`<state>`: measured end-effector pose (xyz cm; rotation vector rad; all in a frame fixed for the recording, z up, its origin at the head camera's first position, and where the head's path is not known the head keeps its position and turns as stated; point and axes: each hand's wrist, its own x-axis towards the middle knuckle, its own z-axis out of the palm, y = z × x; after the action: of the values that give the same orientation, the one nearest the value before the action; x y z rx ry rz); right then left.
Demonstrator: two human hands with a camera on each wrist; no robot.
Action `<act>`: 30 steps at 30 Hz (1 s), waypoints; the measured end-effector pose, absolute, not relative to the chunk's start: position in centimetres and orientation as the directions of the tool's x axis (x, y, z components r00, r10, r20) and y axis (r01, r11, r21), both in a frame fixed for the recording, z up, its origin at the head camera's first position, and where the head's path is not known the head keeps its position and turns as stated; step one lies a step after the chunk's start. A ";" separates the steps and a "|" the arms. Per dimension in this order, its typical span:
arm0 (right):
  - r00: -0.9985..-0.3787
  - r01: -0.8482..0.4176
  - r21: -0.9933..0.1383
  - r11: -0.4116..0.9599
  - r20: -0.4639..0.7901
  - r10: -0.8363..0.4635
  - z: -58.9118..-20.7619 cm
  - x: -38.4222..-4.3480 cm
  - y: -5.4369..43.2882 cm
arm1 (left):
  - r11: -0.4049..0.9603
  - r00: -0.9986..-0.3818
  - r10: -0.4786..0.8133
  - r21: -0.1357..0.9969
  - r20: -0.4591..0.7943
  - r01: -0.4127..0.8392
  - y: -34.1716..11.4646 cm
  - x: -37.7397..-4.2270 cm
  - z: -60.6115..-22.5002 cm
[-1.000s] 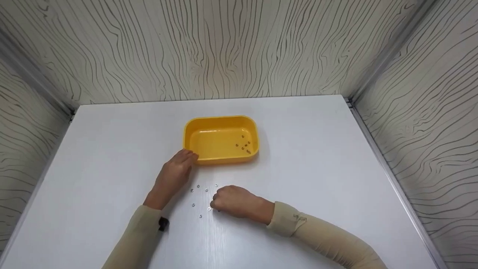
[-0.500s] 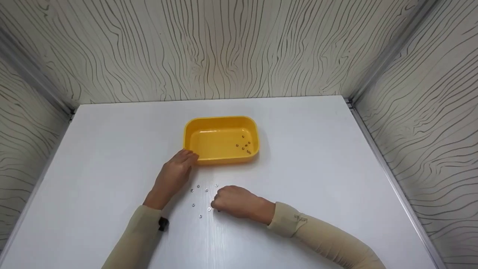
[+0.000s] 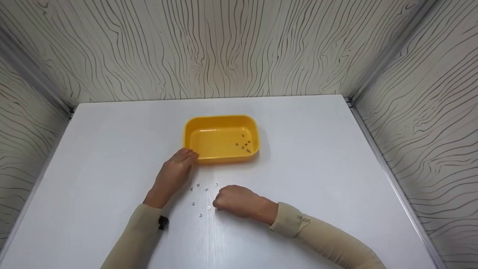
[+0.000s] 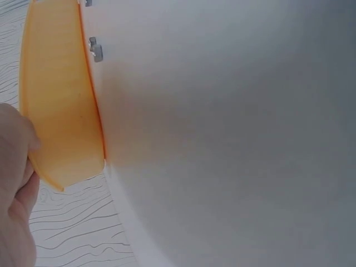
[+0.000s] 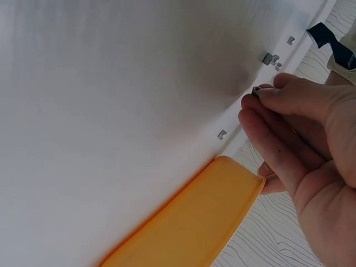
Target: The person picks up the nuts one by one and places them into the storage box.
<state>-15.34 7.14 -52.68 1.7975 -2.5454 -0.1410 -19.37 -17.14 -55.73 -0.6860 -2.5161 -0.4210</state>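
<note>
My left hand [image 3: 174, 172] grips the near left corner of a yellow plastic tray [image 3: 224, 160]; in the left wrist view its fingers bend over the rim. My right hand [image 3: 239, 201] is just above the white table, right of several loose small metal nuts [image 3: 209, 207]. The right wrist view shows a small nut [image 5: 255, 91] pinched between its thumb and index fingertip, while the other fingers are loosely bent. More nuts [image 3: 243, 147] lie inside the tray toward its right end.
The white table [image 3: 313, 157] is bounded at the back by a wood-grain patterned panel [image 3: 216, 52], with similar panels at both sides. A black strap piece [image 3: 163, 223] shows at the left sleeve cuff.
My right hand has shifted very slightly to the right. The left hand stays on the tray corner, and the loose nuts keep their arrangement.
</note>
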 end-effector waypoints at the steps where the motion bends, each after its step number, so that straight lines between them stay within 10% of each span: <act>1: -0.339 -0.939 0.071 0.336 -0.033 -0.940 -52.5 -15.4 7.2 | 0.825 -0.751 0.387 0.163 0.535 0.541 -17.1 -19.4 -55.7; 16: -0.396 -0.875 -0.313 0.369 0.022 -0.918 -50.9 -16.6 8.5 | 0.837 -0.771 0.378 0.166 0.513 0.521 -17.1 -19.3 -55.7; 30: -0.616 -0.529 -0.794 0.299 0.117 -0.779 -48.1 -19.2 11.3 | 0.832 -0.765 0.377 0.171 0.523 0.527 -17.1 -19.5 -55.7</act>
<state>-19.21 11.30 -48.08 1.4345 -2.7534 1.4756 -19.45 -17.07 -55.75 -0.6672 -2.5334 -0.4268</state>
